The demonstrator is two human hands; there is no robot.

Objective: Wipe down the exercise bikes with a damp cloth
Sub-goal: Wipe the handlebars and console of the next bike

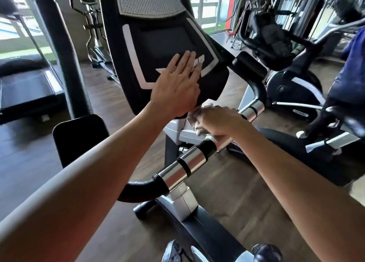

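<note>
An exercise bike's black console (158,44) with white trim fills the upper middle of the head view. My left hand (177,86) lies flat against its lower face, fingers straight. Just below the console, my right hand (219,119) grips a crumpled pale cloth (194,121) and presses it on the grey column under the console. The bike's handlebar (185,163), black with chrome sleeves, runs diagonally beneath both arms. Most of the cloth is hidden under my fingers.
A second exercise bike (280,64) stands at the right, and a person in blue (353,68) is at the far right edge. A treadmill (27,88) lies left, an elliptical (94,34) behind. A black pad (79,137) sits lower left. My shoes (173,252) show below.
</note>
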